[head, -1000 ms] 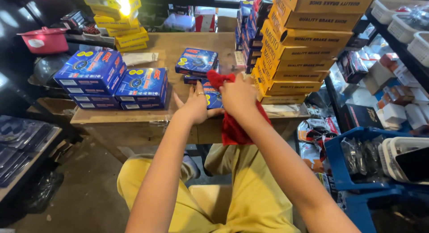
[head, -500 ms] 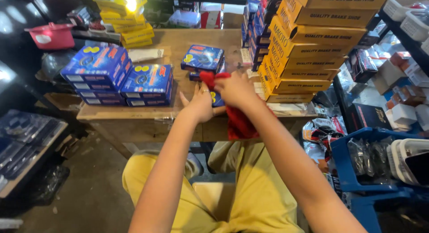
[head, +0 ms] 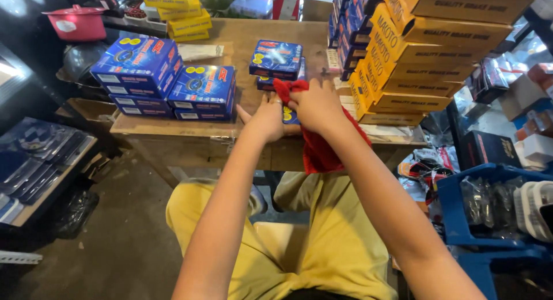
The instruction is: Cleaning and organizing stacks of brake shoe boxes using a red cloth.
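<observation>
Right hand: right hand (head: 315, 107) closed on a bunched red cloth (head: 322, 144), pressing it down on a small blue cardboard box (head: 290, 114) at the near edge of the counter; the cloth's loose end hangs over the edge toward the lap
Left hand: left hand (head: 266, 117) open, palm and fingers flat against the left side of that box, steadying it
Change: over the last second both hands have stayed on the same box and the cloth has stayed bunched on top; only the head camera has shifted a little, so the wiping of this one box looks to be ongoing rather than finished
Box in hand: mostly hidden under hands and cloth, only a blue corner shows between them
Just behind: a short stack of two blue boxes (head: 276, 64) in the middle of the wooden counter (head: 173, 127)
Left side: taller piles of larger blue boxes (head: 167, 81), set together
Right side: a leaning stack of long yellow cartons (head: 426, 52), close to the right hand
Further out: red pot with lid (head: 78, 22) at far left, blue plastic crate (head: 489, 219) beside the right knee
</observation>
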